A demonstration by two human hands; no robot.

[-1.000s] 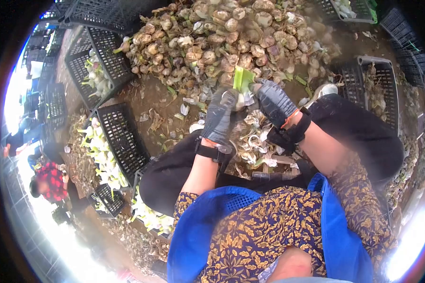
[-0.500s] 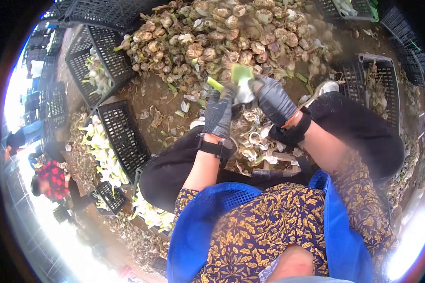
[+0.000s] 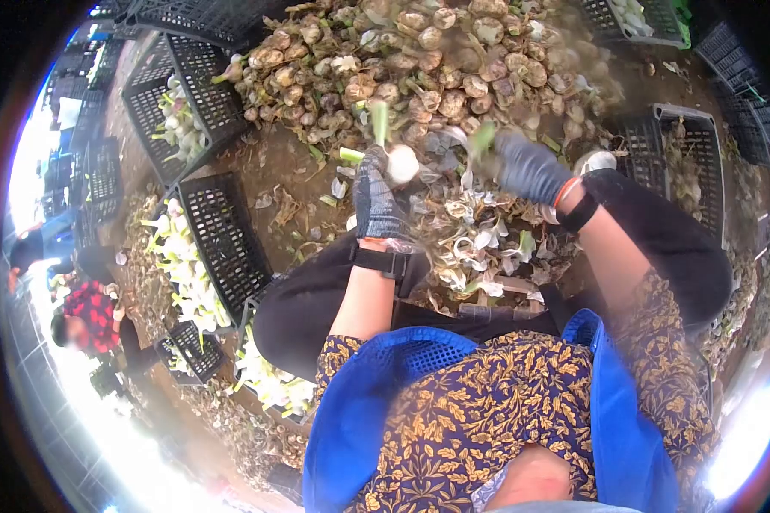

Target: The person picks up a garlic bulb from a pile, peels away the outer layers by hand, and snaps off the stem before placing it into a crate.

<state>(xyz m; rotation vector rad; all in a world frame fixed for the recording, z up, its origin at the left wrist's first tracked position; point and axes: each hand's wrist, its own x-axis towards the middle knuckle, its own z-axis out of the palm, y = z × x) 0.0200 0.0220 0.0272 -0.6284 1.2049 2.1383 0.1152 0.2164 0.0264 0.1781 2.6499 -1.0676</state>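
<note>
My left hand [image 3: 375, 195], in a dark grey glove, is closed around a white, clean-looking garlic bulb [image 3: 402, 164] whose green stem [image 3: 379, 124] points up. A second cut green stem [image 3: 351, 155] sticks out to the left of the same hand. To the right, my gloved right hand [image 3: 526, 167] is apart from the bulb and smeared by motion. Its fingers are closed on a green and pale strip of garlic peel [image 3: 482, 139]. Below and between the hands lies a heap of loose garlic skins [image 3: 479, 244].
A large pile of unpeeled garlic [image 3: 419, 64] spreads ahead. On the left stand black crates [image 3: 222, 235] beside peeled garlic with green stems [image 3: 184, 265]. Another black crate [image 3: 697, 128] is at the right. A person in a red checked top [image 3: 94, 316] is far left.
My hands have moved apart: the right one went right and up with the peel, the left one slightly left with the bulb. The white bulb now shows beside the left fingers.
</note>
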